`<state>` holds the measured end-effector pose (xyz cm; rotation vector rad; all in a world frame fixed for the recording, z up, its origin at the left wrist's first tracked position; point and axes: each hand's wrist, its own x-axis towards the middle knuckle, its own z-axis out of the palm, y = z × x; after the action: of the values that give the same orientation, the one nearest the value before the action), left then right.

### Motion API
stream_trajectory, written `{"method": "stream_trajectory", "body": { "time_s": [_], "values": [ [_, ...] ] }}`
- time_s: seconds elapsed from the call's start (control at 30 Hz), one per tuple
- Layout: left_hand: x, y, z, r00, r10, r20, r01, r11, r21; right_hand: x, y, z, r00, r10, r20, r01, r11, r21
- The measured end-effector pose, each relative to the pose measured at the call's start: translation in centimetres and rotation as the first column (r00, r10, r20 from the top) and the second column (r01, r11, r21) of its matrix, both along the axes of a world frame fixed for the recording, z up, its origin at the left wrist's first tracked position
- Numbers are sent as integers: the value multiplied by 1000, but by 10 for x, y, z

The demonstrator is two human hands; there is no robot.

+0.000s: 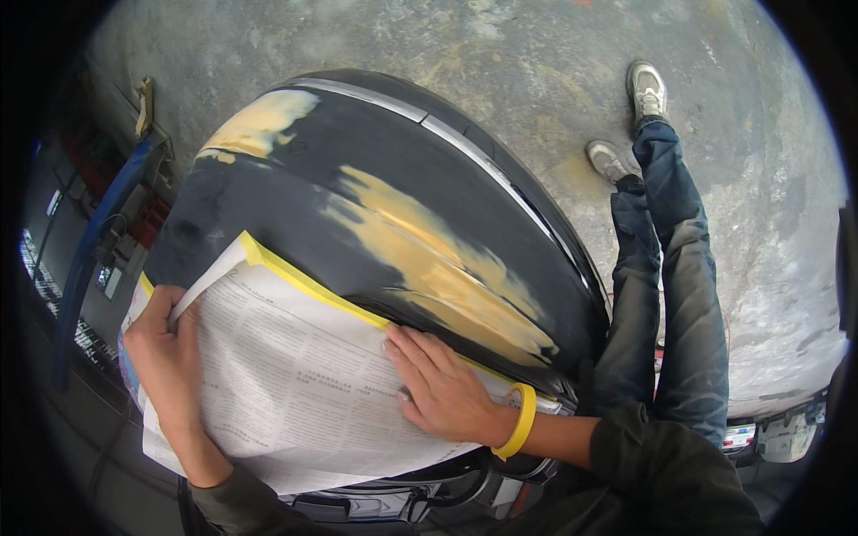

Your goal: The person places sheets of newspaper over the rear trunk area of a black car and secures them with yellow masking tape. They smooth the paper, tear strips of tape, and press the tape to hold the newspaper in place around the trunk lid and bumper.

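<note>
A printed newspaper sheet (295, 366) lies over the near part of a dark car body panel (313, 143). Yellow masking tape (313, 288) runs along the sheet's far edge, which rises to a peak near the left. My left hand (167, 357) is closed on the newspaper's left side, fingers curled around the folded edge. Fingers outstretched, my right hand (442, 384) lies flat on the sheet, its fingertips at the taped edge. A yellow tape roll (520, 422) hangs around my right wrist. Smeared beige filler (429, 255) covers part of the panel beyond the paper.
A chrome strip (474, 143) follows the panel's far curve. Legs in blue jeans (679, 259) and light shoes (648, 89) stand on the grey concrete floor (500, 54) at the right. A blue post (94, 232) rises at the left. Dark car parts (393, 505) show below the newspaper.
</note>
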<state>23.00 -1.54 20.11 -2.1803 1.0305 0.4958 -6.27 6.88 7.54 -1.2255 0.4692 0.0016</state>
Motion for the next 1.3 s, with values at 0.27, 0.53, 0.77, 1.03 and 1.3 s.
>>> {"method": "stream_trajectory", "body": {
  "time_s": [0.27, 0.53, 0.77, 1.03, 1.3],
  "values": [
    [-3, -1, -2, 1000, 29, 5, -29, 1000, -6, 8, -3, 0, 998, 15, -56, -19, 998, -66],
    [-14, 0, 23, 996, 89, 1, -89, 996, -15, 12, -6, -4, 1000, 5, -29, -7, 997, -76],
    [-43, 36, 84, 931, -329, -160, 303, 938, -168, 9, -10, -10, 1000, 28, 10, -27, 997, -71],
    [-67, 37, 84, 987, -163, -6, 162, 984, -80, 8, -8, -11, 998, 64, 18, -62, 995, -80],
    [-80, 38, 74, 977, 99, 190, -88, 994, -66, 14, -13, -16, 997, 28, 68, -24, 998, -59]
  ]
}}
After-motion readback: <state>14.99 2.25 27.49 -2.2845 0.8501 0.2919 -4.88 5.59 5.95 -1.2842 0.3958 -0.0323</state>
